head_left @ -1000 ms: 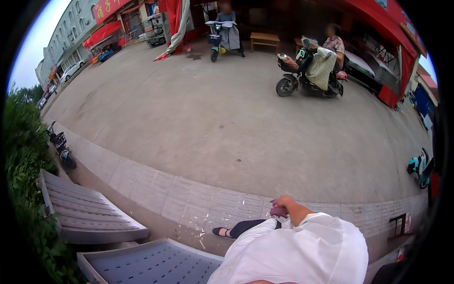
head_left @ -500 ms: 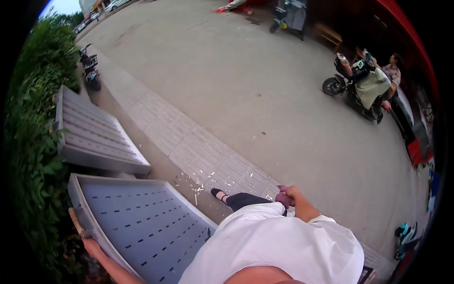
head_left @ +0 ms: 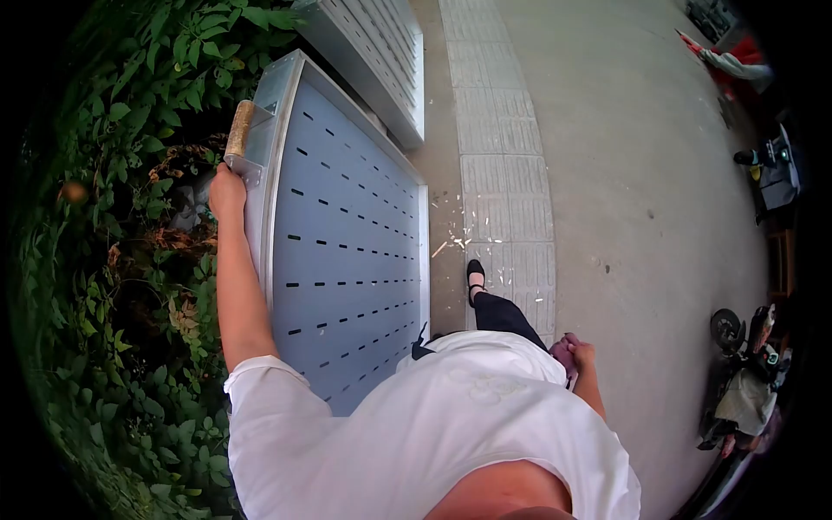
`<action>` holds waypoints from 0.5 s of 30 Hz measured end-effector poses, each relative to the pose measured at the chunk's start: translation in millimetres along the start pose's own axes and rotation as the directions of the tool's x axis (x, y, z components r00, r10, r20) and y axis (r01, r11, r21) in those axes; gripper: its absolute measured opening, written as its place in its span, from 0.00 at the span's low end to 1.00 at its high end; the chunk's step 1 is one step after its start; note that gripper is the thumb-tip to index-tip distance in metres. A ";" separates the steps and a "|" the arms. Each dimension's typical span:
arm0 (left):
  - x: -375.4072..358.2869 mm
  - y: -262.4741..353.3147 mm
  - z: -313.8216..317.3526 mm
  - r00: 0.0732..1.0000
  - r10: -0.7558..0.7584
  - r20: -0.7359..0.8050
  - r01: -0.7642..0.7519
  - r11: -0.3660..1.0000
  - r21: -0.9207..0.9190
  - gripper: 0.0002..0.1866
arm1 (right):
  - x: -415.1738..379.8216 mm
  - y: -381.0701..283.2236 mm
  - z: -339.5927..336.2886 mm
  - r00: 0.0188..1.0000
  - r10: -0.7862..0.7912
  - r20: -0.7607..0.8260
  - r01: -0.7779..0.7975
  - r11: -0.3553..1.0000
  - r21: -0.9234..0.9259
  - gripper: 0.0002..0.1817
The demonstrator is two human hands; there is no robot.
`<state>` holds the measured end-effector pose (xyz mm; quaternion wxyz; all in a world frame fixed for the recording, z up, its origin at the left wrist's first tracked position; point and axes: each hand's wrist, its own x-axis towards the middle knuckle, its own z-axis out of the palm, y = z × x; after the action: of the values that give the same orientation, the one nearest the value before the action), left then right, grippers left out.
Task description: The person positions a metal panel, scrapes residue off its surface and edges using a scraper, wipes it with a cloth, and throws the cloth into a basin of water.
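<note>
My left hand (head_left: 226, 191) grips the outer side of a large slotted metal tray (head_left: 347, 234), just below its wooden handle (head_left: 240, 128); the fingertips are mostly hidden. The tray has a blue-grey face with rows of short dark slots and a raised silver rim. It stands tilted on its side along the greenery, to the left of my body. Down by my right hip, my right hand (head_left: 585, 354) is closed around a bunched purple cloth (head_left: 565, 348).
A second slotted metal tray (head_left: 368, 52) stands just beyond the first. Leafy bushes (head_left: 130, 260) border the left. White scraps (head_left: 459, 238) lie by the paving strip (head_left: 507, 130). On the right is a parked scooter (head_left: 741, 390), with another vehicle (head_left: 771, 173) farther up.
My view has turned left, so the trays now stand more upright in view and the scooter sits at the lower right. My left hand stays at the tray's side; the right keeps the cloth.
</note>
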<state>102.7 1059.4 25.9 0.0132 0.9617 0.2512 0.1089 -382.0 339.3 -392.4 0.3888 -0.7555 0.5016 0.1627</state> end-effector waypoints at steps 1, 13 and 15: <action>0.5 0.0 -0.1 1.000 0.002 -0.003 -0.002 1.000 0.004 0.15 | 12.8 -23.2 -1.7 1.000 -0.003 0.006 0.003 1.000 0.023 0.12; 0.8 2.5 0.8 0.992 -0.122 0.028 0.120 0.992 0.044 0.17 | 36.3 -428.1 111.2 0.715 -0.563 0.414 0.559 0.817 0.144 0.17; -0.1 4.4 -0.3 0.992 -0.127 0.024 0.126 0.992 0.028 0.17 | -6.7 -500.7 134.0 0.614 -0.584 0.531 0.451 0.812 0.372 0.17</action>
<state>104.7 1055.5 26.6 0.0107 0.9453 0.3128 0.0921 77.2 541.5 -262.2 0.6361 -0.7268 0.1171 0.2312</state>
